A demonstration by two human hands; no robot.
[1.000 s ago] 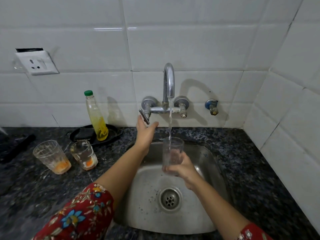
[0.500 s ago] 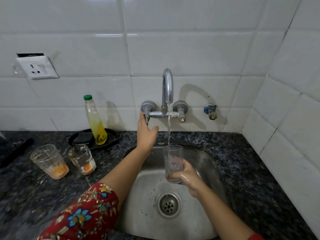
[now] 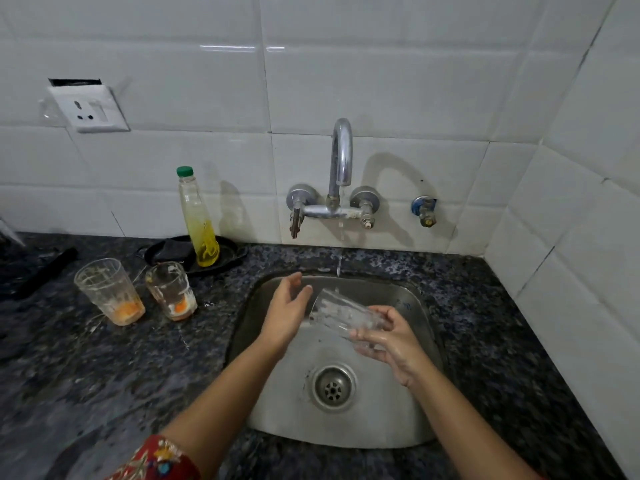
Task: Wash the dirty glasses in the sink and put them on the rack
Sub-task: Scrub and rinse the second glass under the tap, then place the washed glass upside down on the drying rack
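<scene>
Right hand (image 3: 391, 344) fingers curled round a clear glass (image 3: 343, 315) tilted sideways over the sink (image 3: 346, 424), left hand (image 3: 285, 313) fingers straight at its mouth (holding nothing), dirty glass (image 3: 109, 292) and second dirty glass (image 3: 171, 291) on the counter (image 3: 104, 375) left of them, yellow-liquid bottle (image 3: 201, 220) and tap (image 3: 341, 157) beyond.

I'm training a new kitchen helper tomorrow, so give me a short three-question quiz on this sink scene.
1. True or false: the right hand holds the clear glass upright on the counter.
2. Short answer: which hand holds nothing?
3. Multiple choice: the dregs in the larger dirty glass and the smaller dirty glass are A) green, B) orange, C) blue.

Key
1. False: the glass is tilted over the sink.
2. The left hand, open beside the glass's mouth.
3. B.
</scene>
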